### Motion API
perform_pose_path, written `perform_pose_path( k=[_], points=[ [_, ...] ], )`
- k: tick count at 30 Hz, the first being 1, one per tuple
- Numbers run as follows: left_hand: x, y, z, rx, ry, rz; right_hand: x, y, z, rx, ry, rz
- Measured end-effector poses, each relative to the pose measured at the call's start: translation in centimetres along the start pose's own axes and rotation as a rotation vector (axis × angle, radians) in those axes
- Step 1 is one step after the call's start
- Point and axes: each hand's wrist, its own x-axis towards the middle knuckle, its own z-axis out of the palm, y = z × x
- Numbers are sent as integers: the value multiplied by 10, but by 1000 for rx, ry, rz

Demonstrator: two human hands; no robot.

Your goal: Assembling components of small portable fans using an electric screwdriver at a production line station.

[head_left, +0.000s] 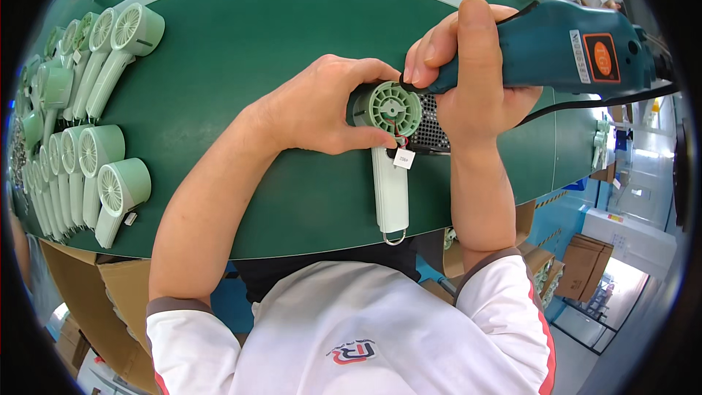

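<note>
A pale green handheld fan (391, 183) lies in front of me, its round head away from me and a metal loop at the handle's end. My left hand (329, 106) grips the fan head between thumb and fingers. Red and dark wires with a white tag (404, 159) hang at the base of the head. My right hand (475, 80) is wrapped round a teal corded power tool (545, 47), held nearly level. The tool's dark tip is at the upper right rim of the fan head; whether it touches is hard to tell.
A black perforated block (431, 130) sits just right of the fan head. Several similar fans (110, 183) lie in two groups along the left of the green table (278, 22). The tool's black cord (585, 105) runs off right. Cardboard boxes (121, 285) stand below the near edge.
</note>
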Motion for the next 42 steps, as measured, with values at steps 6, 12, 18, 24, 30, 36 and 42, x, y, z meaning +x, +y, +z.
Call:
perform_pose_path(
  k=[6, 12, 18, 24, 30, 36, 42],
  points=[
    [1, -3, 2, -3, -2, 9, 0, 2, 1, -19, 50, 17],
    [1, 0, -1, 26, -22, -10, 1, 4, 0, -21, 46, 1],
    [0, -6, 2, 42, 8, 20, -1, 1, 3, -152, 6, -58],
    [1, -9, 9, -64, 0, 27, 2, -82, -46, 123, 269, 71],
    [-5, -10, 10, -148, 65, 32, -49, -91, -167, -770, 526, 694],
    [-2, -10, 8, 4, 182, 10, -109, -47, -248, -1470, 288, 936],
    [-7, -6, -3, -113, 276, -209, -109, -38, -215, -1962, 60, 674]
  ],
)
